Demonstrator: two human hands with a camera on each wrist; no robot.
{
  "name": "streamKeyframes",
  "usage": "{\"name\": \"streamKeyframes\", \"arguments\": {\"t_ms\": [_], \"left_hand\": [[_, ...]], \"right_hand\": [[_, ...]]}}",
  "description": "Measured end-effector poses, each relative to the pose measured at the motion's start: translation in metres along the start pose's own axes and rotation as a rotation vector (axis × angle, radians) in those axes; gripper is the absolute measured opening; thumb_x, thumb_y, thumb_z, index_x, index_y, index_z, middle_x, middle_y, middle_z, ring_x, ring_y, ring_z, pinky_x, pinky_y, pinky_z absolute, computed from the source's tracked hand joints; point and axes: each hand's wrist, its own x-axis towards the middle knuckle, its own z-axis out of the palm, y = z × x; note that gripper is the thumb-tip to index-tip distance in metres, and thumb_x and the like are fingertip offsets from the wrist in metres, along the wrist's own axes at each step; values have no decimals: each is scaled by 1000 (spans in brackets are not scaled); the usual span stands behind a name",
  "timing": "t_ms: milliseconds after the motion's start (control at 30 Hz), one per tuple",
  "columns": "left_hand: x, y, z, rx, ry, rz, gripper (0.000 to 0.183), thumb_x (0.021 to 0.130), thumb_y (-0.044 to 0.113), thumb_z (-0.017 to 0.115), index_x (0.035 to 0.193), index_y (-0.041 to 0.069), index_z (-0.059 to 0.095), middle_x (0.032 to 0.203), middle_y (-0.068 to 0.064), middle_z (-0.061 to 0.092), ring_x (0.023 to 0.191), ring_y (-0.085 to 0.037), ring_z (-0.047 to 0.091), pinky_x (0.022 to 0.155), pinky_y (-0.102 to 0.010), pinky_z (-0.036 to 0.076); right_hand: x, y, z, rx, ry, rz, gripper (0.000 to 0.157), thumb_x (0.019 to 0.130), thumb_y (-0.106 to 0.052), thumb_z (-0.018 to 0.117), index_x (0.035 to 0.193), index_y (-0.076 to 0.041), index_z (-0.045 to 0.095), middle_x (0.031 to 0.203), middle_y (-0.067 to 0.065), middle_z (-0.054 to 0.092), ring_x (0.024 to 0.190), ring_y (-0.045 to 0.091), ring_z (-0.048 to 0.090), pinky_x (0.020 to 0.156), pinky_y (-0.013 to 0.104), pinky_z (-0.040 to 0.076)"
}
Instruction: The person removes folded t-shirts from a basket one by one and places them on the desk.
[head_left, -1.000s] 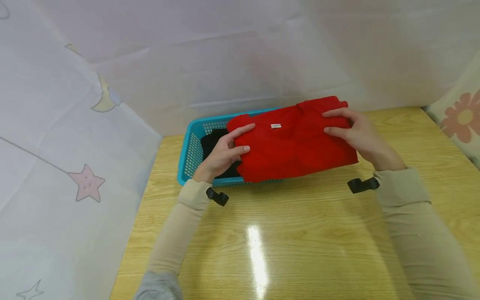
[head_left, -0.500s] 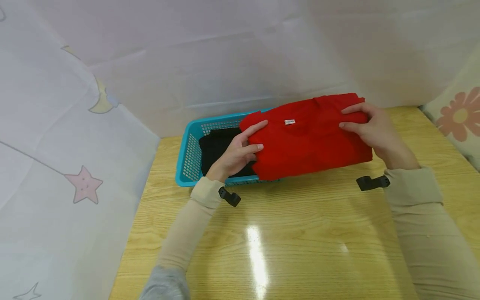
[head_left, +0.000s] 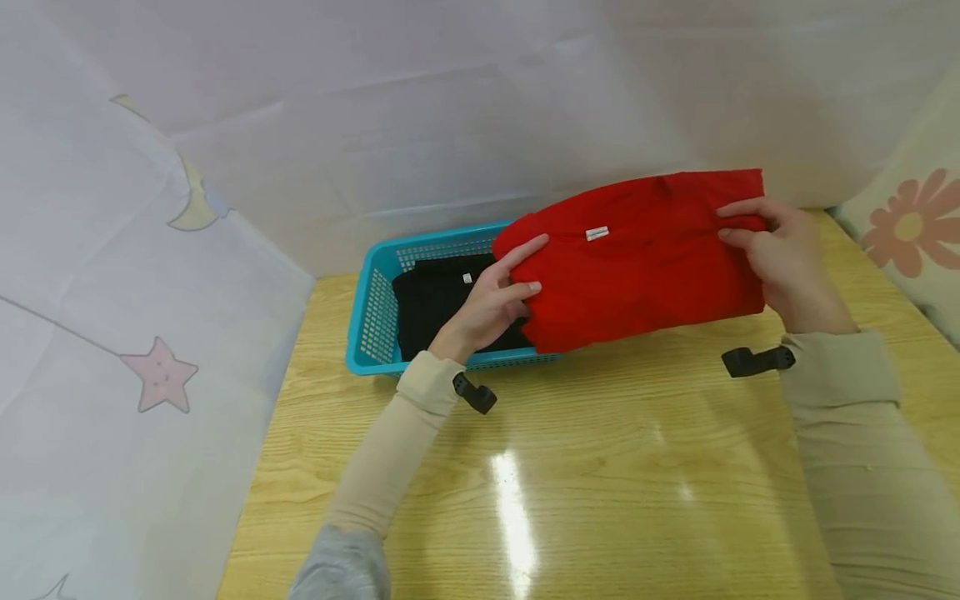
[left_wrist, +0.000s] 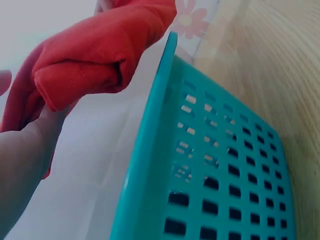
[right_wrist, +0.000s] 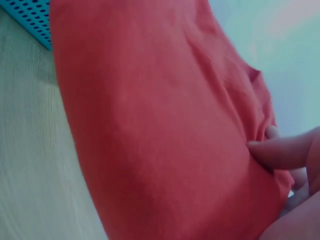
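A folded red garment (head_left: pixel 637 267) with a small white label hangs between both hands, raised above the right part of a blue plastic basket (head_left: pixel 360 333). My left hand (head_left: pixel 491 308) grips its left end, over the basket. At the other end, my right hand (head_left: pixel 783 258) pinches the cloth, beyond the basket's right side. Inside the basket lies a folded black garment (head_left: pixel 431 308) with a small white label, partly hidden by the left hand and the red cloth. The left wrist view shows the red garment's folded end (left_wrist: pixel 82 75) beside the basket's rim (left_wrist: pixel 145 145).
The basket stands on a wooden table (head_left: pixel 600 467) against a pale fabric backdrop (head_left: pixel 450 125). A printed sheet with a pink star (head_left: pixel 159 375) borders the left side. A flower-patterned cloth (head_left: pixel 911 225) hangs at the far right.
Both hands have moved right with the red garment, lifting it slightly. More of the black garment in the basket now shows, including its label.
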Motion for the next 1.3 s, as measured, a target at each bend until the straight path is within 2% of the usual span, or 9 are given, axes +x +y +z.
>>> {"name": "streamKeyframes", "arguments": {"t_ms": [133, 300, 467, 633, 800, 867, 967, 1167, 1300], "left_hand": [[5, -5, 6, -8, -10, 1, 61, 96, -5, 41, 153, 14, 29, 140, -9, 41, 117, -24, 48, 82, -34, 57], [11, -9, 14, -13, -24, 3, 61, 96, -5, 40, 153, 15, 29, 143, -9, 39, 118, -23, 48, 83, -34, 57], [14, -12, 19, -6, -18, -9, 60, 97, -5, 41, 153, 15, 29, 144, -8, 39, 118, -22, 48, 83, -32, 56], [18, -17, 24, -12, -22, -13, 61, 96, -5, 41, 153, 15, 29, 140, -7, 42, 116, -20, 48, 83, -32, 56], [25, -23, 32, -9, -34, -20, 61, 97, -5, 41, 152, 16, 30, 140, -9, 42, 115, -19, 50, 84, -31, 55], [28, -25, 35, -8, -37, -26, 60, 97, -5, 41, 152, 17, 31, 141, -10, 41, 116, -19, 49, 85, -30, 55], [30, -28, 39, -7, -46, -42, 61, 97, -6, 42, 152, 17, 31, 141, -8, 41, 117, -18, 48, 87, -29, 54], [31, -33, 41, 82, -51, -79, 60, 97, -5, 44, 152, 17, 32, 140, -9, 42, 113, -17, 50, 85, -26, 53], [32, -36, 41, 179, -61, -105, 59, 98, -2, 46, 151, 18, 33, 143, -11, 41, 112, -18, 52, 89, -31, 54]], "right_hand": [[-1, 2, -5, 162, 46, 35, 27, 93, -9, 58, 113, -19, 71, 115, -18, 49, 104, 4, 39, 86, 30, 32], [-2, 4, -10, 282, 105, 29, 26, 91, -2, 59, 104, -17, 75, 113, -16, 52, 103, 3, 40, 82, 18, 35], [-3, 4, -18, 287, 154, 55, 26, 90, -3, 61, 107, -16, 75, 111, -15, 52, 103, 3, 39, 82, 21, 34], [-4, 4, -22, 316, 196, 66, 27, 89, -1, 61, 105, -17, 75, 111, -15, 53, 103, 3, 39, 80, 16, 35], [-5, 3, -26, 371, 249, 84, 28, 89, 0, 59, 102, -18, 75, 110, -16, 52, 103, 2, 40, 90, 21, 29], [-5, 3, -27, 394, 274, 79, 28, 89, 2, 58, 102, -17, 75, 110, -15, 53, 103, 2, 40, 89, 19, 31], [-5, 6, -29, 414, 309, 63, 29, 88, 5, 57, 100, -15, 75, 111, -14, 52, 106, 3, 41, 79, 14, 36], [-6, 10, -35, 425, 340, 66, 30, 86, 7, 57, 97, -15, 75, 111, -13, 52, 108, 2, 39, 71, 12, 41], [-8, 13, -39, 422, 349, 105, 30, 87, 5, 58, 100, -17, 74, 116, -15, 50, 112, 0, 38, 74, 11, 40]]}}
